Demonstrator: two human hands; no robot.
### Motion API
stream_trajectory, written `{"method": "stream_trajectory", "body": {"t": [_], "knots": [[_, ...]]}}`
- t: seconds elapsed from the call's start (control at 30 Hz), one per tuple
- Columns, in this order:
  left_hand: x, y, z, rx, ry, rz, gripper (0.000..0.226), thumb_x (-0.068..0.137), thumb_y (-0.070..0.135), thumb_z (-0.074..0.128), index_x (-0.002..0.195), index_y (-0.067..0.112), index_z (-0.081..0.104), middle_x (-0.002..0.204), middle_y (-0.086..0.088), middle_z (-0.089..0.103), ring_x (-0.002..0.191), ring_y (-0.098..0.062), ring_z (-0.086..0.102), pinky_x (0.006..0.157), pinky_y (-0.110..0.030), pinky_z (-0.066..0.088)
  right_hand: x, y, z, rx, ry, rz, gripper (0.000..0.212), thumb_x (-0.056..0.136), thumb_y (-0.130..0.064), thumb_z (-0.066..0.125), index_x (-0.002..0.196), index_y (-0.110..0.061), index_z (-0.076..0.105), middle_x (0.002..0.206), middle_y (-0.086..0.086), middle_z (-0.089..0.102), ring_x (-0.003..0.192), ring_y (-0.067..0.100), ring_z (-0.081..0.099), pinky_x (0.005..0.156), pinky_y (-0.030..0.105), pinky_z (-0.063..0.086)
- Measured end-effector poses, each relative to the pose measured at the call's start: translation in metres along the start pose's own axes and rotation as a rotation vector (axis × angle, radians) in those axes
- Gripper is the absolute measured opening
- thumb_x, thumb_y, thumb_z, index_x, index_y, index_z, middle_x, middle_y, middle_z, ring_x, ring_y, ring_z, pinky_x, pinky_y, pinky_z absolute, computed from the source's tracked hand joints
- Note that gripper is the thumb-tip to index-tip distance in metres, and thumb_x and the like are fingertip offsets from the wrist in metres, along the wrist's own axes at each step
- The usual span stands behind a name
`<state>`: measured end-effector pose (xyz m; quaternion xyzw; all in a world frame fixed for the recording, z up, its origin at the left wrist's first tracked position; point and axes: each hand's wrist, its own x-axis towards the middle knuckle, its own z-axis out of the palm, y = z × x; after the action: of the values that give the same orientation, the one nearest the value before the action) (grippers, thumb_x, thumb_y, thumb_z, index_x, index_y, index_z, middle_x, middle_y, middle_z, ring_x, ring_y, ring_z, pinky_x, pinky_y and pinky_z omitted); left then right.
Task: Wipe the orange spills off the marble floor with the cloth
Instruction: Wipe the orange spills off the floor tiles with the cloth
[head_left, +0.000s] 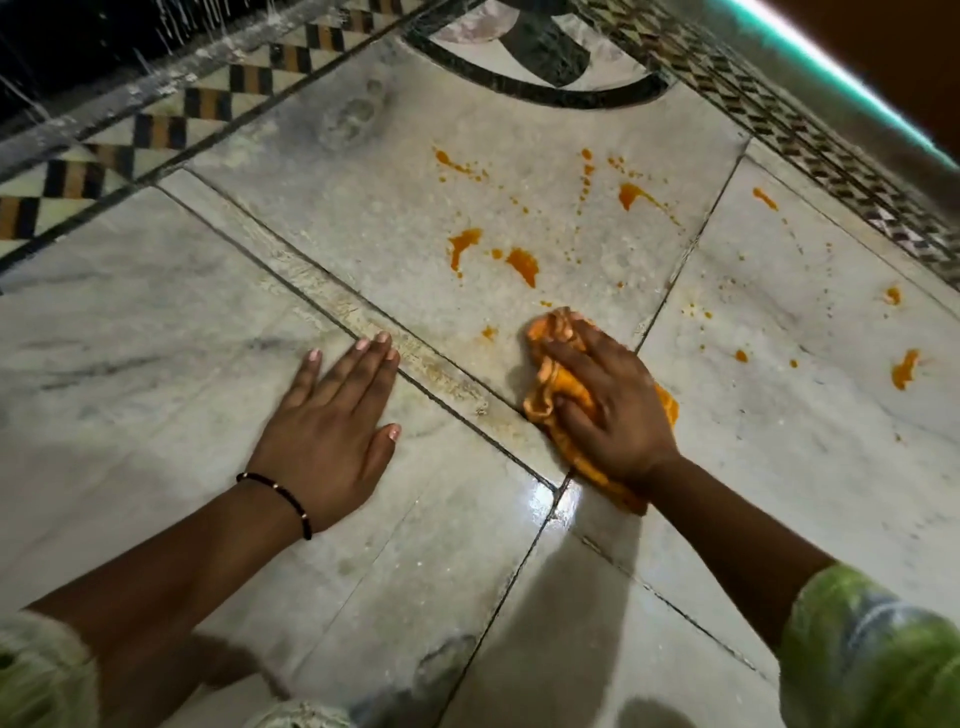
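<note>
My right hand presses a crumpled orange cloth onto the grey-white marble floor, fingers spread over it. Orange spills lie just beyond the cloth as several blotches and fine drops, with more orange splashes off to the right. A small orange spot sits just left of the cloth. My left hand rests flat on the floor to the left, fingers apart, holding nothing. It wears a dark bead bracelet at the wrist.
A black, tan and white patterned border runs along the far left, and a mosaic border along the far right. A dark curved inlay lies at the top. Dark grout lines cross the slabs. A wet glare shines near my right wrist.
</note>
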<state>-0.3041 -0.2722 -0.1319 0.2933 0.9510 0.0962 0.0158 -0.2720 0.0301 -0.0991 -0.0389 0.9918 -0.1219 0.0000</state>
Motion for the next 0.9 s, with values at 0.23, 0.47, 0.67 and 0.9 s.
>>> {"method": "stream_trajectory", "body": {"t": [0.23,0.47,0.67,0.9], "knots": [[0.0,0.002,0.001,-0.004,0.012,-0.02,0.064,0.093,0.039,0.024,0.148,0.006,0.025,0.156,-0.01,0.021,0.143,-0.021,0.019,0.115,-0.049,0.013,-0.087,-0.102,0.033,0.013,0.266,0.565,0.064,0.082,-0.041,0.039,0.145,-0.027,0.035,0.156,0.006,0.026,0.138,0.032,0.031,0.11,0.05,0.026],[0.0,0.001,0.001,0.017,-0.002,-0.01,0.064,0.093,0.039,0.024,0.147,0.005,0.026,0.156,-0.01,0.023,0.143,-0.021,0.021,0.116,-0.048,0.013,-0.006,-0.045,0.016,0.045,-0.013,-0.073,0.059,0.086,-0.05,0.038,0.143,-0.039,0.034,0.155,0.001,0.027,0.139,0.028,0.032,0.111,0.049,0.028],[0.0,0.001,-0.001,0.011,-0.015,-0.006,0.064,0.094,0.039,0.023,0.148,0.005,0.025,0.156,-0.011,0.021,0.144,-0.022,0.019,0.116,-0.049,0.013,-0.063,-0.033,0.013,0.093,0.348,0.598,0.058,0.087,-0.045,0.039,0.142,-0.027,0.042,0.152,0.008,0.034,0.135,0.03,0.037,0.107,0.052,0.032],[0.001,0.002,0.001,0.024,0.007,-0.003,0.064,0.092,0.037,0.026,0.147,0.004,0.026,0.155,-0.012,0.023,0.142,-0.022,0.02,0.115,-0.048,0.01,-0.056,-0.129,0.038,0.068,0.065,0.141,0.06,0.087,-0.044,0.036,0.146,-0.036,0.031,0.158,-0.003,0.019,0.146,0.024,0.016,0.116,0.044,0.012]]}}
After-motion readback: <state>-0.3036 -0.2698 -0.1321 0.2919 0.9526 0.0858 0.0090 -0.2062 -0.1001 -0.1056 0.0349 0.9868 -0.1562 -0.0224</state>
